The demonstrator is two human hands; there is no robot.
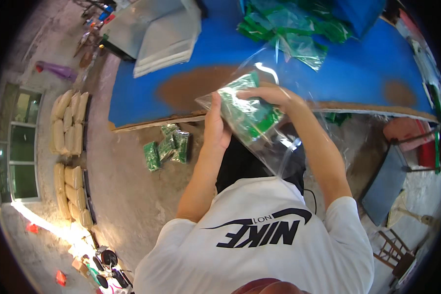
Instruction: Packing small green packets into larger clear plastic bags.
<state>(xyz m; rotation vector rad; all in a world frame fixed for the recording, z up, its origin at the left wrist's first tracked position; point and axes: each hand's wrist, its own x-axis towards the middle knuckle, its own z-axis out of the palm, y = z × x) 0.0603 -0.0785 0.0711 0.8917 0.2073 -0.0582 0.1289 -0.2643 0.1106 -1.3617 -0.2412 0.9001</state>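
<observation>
In front of my body, over the near edge of the blue table, is a large clear plastic bag with a green-and-clear packet in it. My left hand is closed on the bag's left side, thumb up along the packet. My right hand reaches across from the right, and the film seems to wrap over its wrist. Its fingers press on the packet's upper face; the grip underneath is hidden. Glare on the film blurs how many packets lie inside.
The blue table has worn brown patches. On it lie a heap of green plastic packaging and a stack of clear bags. Several green packets rest on the floor at left. Tan sacks line the left wall; a blue-grey chair stands right.
</observation>
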